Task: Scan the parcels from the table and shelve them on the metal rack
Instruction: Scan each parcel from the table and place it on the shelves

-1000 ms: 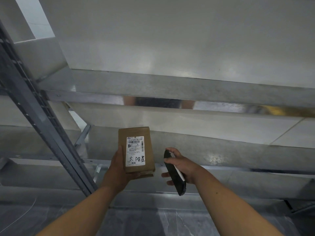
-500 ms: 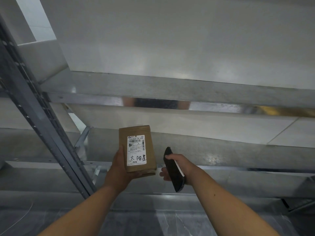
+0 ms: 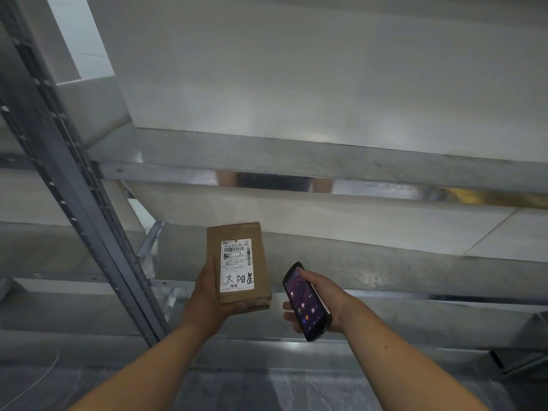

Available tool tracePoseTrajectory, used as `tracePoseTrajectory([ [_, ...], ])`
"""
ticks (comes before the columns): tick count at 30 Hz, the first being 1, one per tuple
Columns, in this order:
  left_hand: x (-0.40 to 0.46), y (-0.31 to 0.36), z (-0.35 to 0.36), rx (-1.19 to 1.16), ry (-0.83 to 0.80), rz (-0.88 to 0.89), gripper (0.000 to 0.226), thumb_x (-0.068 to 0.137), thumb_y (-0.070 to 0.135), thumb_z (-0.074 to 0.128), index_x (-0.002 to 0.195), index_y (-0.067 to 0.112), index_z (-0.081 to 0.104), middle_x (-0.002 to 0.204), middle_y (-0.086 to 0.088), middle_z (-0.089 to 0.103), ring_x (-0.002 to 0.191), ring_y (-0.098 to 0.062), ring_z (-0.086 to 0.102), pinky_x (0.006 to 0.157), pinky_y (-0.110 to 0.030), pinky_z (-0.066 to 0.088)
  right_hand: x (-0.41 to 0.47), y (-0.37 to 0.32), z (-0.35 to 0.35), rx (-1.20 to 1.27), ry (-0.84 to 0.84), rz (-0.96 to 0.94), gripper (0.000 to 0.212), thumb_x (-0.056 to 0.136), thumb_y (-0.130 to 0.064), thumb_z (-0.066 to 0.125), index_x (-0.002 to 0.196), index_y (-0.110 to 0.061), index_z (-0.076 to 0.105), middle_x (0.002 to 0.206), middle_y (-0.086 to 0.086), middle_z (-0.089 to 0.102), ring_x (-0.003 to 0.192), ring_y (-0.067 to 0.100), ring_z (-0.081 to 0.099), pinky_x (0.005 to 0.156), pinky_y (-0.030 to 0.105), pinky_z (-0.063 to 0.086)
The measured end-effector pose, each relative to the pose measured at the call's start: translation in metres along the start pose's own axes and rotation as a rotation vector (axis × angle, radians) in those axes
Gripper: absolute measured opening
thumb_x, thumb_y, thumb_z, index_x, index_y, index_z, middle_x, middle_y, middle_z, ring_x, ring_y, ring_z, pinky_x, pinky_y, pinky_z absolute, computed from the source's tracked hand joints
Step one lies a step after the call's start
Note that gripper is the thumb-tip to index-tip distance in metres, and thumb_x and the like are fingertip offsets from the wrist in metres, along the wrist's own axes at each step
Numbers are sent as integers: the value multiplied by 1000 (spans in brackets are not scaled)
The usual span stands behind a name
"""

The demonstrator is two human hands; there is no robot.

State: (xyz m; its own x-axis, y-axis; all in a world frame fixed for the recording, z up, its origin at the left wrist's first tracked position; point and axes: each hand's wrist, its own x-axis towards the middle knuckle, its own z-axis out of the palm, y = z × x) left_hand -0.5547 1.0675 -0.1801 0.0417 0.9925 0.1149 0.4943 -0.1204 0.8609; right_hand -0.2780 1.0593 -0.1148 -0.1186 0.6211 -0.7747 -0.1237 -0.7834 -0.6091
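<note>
Brown cardboard parcel [image 3: 238, 265]: small flat box, lower centre of the frame, held up in front of the metal rack, its labelled face turned to the camera.
Label [image 3: 236, 264]: white sticker on the parcel's face, with barcodes, the printed code 516-K20-00 030 and black handwritten characters near its lower edge.
Left hand [image 3: 212, 295]: cupped under the parcel's lower left corner, thumb up along the left edge, fingers underneath the bottom.
Right hand [image 3: 321, 304]: closed around a black handheld scanner [image 3: 305, 302], just right of the parcel and apart from it.
Scanner screen: lit, showing small app icons, tilted up and to the left.
Metal rack [image 3: 267, 157]: galvanised shelves and beams fill the frame behind both hands; a perforated grey upright [image 3: 74, 185] runs diagonally from upper left to lower centre.
Floor [image 3: 267, 390]: dark marbled tiles along the bottom edge.
</note>
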Motion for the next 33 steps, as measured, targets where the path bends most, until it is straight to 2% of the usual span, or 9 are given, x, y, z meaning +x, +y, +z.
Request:
tracePoseTrajectory([
  [4,-6,-5,-5,59,-10,-22,141,52,60,97,161,44,10,155,8,41,138,-13,45,112,-44,45,-4,-2,7,-41,40,-31,63,97,-60,62,129,-6,69,115,23,77,92,38,76,77,43,57],
  [6,-8,-6,-6,59,-16,-29,145,54,53,99,163,40,4,158,6,38,141,-15,43,115,-45,43,-7,-4,9,-78,40,-42,63,97,-60,61,130,-6,69,114,22,77,92,38,76,76,42,58],
  [8,-12,-2,-8,38,-20,-10,140,57,46,100,161,46,7,154,10,39,137,-12,42,113,-42,42,-11,-5,11,-112,43,-40,63,98,-58,60,130,-5,68,112,22,77,91,38,75,73,42,58],
  [10,-15,2,-10,22,-27,21,128,59,40,100,144,68,9,144,15,42,131,-8,42,109,-38,41,-16,-5,12,-140,47,-25,63,98,-57,59,131,-4,67,110,22,76,89,37,75,71,40,58],
  [12,-16,2,-13,37,-38,37,121,57,44,99,137,75,14,142,17,46,131,-8,45,109,-40,43,-20,-5,14,-182,53,-17,64,98,-58,60,131,-3,67,108,22,75,86,35,73,68,39,57],
  [21,-22,1,-23,121,-71,53,123,60,47,97,154,51,18,147,15,42,129,-11,52,103,-44,52,-56,-8,40,-654,186,-106,47,102,-59,56,118,-15,62,105,16,67,80,28,68,70,39,58],
  [25,-27,6,-22,217,-68,61,133,61,49,96,160,43,7,163,9,29,135,-21,52,102,-48,54,-68,-9,50,-836,213,-130,50,101,-61,52,130,-20,55,111,13,64,78,23,68,68,36,59],
  [29,-38,17,-20,254,-31,105,128,67,43,96,160,39,8,163,9,26,134,-22,52,95,-42,54,-84,-9,53,-1008,223,-156,51,101,-61,52,131,-19,54,110,11,60,76,25,65,69,38,58],
  [33,-41,30,-21,347,-17,122,132,69,47,94,162,39,0,170,6,12,147,-28,40,100,-52,55,-103,-11,53,-1128,250,-175,49,100,-59,52,129,-20,54,109,11,57,76,27,65,70,40,58],
])
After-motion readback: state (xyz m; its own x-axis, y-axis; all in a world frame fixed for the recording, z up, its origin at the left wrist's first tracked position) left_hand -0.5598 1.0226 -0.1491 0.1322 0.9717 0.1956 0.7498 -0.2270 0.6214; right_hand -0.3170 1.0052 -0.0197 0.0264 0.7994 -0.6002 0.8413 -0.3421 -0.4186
